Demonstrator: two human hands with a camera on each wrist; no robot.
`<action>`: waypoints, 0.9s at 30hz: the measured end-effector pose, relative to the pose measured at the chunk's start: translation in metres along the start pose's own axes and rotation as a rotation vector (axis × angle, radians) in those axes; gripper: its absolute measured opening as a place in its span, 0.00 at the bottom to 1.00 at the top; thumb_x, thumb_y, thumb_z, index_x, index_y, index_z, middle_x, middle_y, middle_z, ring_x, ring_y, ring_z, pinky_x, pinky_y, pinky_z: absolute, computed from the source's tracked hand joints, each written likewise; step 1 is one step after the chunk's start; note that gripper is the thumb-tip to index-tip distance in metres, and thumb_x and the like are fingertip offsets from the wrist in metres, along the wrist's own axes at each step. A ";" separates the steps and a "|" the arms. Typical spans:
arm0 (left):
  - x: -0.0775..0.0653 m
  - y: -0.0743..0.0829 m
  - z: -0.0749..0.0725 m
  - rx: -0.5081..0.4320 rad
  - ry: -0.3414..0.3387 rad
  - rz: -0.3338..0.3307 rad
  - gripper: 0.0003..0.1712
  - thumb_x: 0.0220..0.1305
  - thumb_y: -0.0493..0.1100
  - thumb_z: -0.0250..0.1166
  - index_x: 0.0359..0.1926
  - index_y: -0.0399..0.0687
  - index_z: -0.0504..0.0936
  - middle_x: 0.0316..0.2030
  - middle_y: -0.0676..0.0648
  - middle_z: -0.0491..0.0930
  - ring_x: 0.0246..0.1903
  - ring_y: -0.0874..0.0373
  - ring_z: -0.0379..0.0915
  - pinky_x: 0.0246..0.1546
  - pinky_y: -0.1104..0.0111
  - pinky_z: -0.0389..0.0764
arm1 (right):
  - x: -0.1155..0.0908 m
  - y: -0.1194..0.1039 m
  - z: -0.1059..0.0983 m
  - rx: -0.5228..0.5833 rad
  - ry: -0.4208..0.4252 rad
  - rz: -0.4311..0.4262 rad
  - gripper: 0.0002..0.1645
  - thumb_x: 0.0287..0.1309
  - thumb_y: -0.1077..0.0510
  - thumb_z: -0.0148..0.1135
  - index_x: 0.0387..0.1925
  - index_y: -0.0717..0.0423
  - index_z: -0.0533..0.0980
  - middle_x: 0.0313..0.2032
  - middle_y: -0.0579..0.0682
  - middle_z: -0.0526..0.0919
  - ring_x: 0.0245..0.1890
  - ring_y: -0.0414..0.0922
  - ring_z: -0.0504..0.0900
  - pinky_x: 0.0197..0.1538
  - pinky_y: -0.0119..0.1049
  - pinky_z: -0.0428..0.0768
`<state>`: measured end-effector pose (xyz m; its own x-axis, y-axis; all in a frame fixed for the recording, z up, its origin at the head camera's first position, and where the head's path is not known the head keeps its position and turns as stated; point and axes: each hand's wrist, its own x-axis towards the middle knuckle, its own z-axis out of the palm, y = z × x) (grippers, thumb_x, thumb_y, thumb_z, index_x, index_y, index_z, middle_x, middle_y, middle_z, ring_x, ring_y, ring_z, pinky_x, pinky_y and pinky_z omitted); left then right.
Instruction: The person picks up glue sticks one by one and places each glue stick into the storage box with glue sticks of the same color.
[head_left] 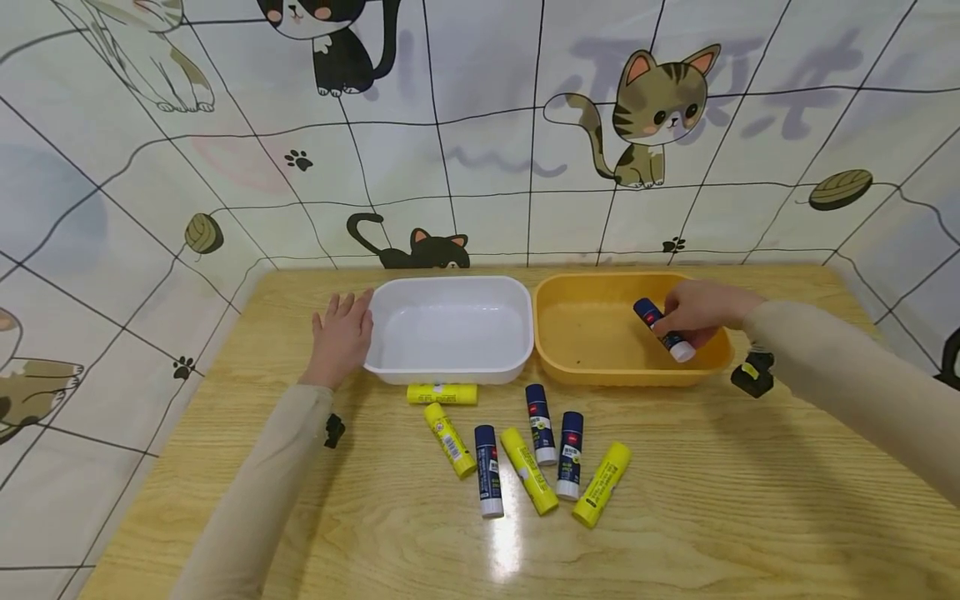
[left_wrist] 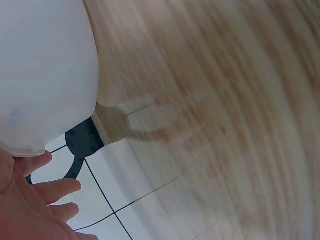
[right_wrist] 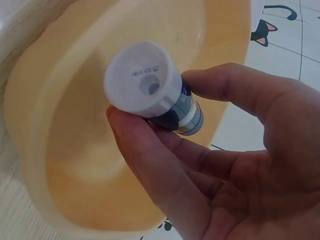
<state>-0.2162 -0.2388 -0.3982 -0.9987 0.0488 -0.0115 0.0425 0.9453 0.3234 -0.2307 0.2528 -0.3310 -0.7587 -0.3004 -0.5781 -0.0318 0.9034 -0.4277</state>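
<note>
My right hand pinches a dark blue glue stick between thumb and fingers, over the right part of the yellow basin. Its white base faces the camera in the right wrist view. On the far left, my left hand rests with spread, fairly straight fingers against the left rim of the white basin. From the left wrist, the fingers show beside the basin's white wall. No glue stick lies in either basin.
In front of the basins lie several glue sticks: yellow ones mixed with dark blue ones. One yellow glue stick lies right along the white basin's front. Behind the wooden table hangs a cat-patterned sheet.
</note>
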 end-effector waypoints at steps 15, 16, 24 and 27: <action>-0.005 0.001 -0.002 0.006 -0.011 0.000 0.29 0.77 0.45 0.38 0.74 0.43 0.54 0.70 0.30 0.52 0.71 0.34 0.36 0.63 0.34 0.36 | 0.027 -0.004 -0.006 0.012 -0.121 0.150 0.21 0.56 0.54 0.62 0.37 0.71 0.71 0.22 0.50 0.79 0.20 0.38 0.81 0.28 0.28 0.80; -0.006 0.001 -0.002 0.005 -0.009 0.001 0.29 0.77 0.45 0.38 0.74 0.43 0.54 0.70 0.30 0.52 0.71 0.33 0.36 0.63 0.33 0.36 | 0.028 -0.005 -0.006 0.011 -0.122 0.162 0.21 0.56 0.54 0.62 0.36 0.71 0.71 0.21 0.50 0.80 0.20 0.38 0.81 0.28 0.28 0.80; -0.004 0.000 -0.001 0.009 -0.003 0.002 0.29 0.77 0.46 0.37 0.74 0.44 0.54 0.70 0.31 0.52 0.71 0.34 0.35 0.63 0.34 0.36 | 0.035 -0.015 -0.009 -0.011 -0.196 0.228 0.17 0.56 0.59 0.59 0.35 0.75 0.76 0.24 0.56 0.84 0.21 0.41 0.84 0.31 0.31 0.82; -0.003 0.001 -0.001 0.007 0.000 0.002 0.29 0.77 0.46 0.37 0.74 0.44 0.55 0.70 0.31 0.53 0.71 0.35 0.35 0.63 0.34 0.36 | 0.035 -0.019 -0.008 -0.019 -0.217 0.238 0.16 0.55 0.61 0.59 0.36 0.75 0.75 0.27 0.58 0.84 0.22 0.42 0.84 0.33 0.31 0.82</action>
<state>-0.2127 -0.2380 -0.3971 -0.9986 0.0513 -0.0111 0.0452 0.9474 0.3169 -0.2622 0.2279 -0.3378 -0.5900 -0.1363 -0.7958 0.1162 0.9610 -0.2508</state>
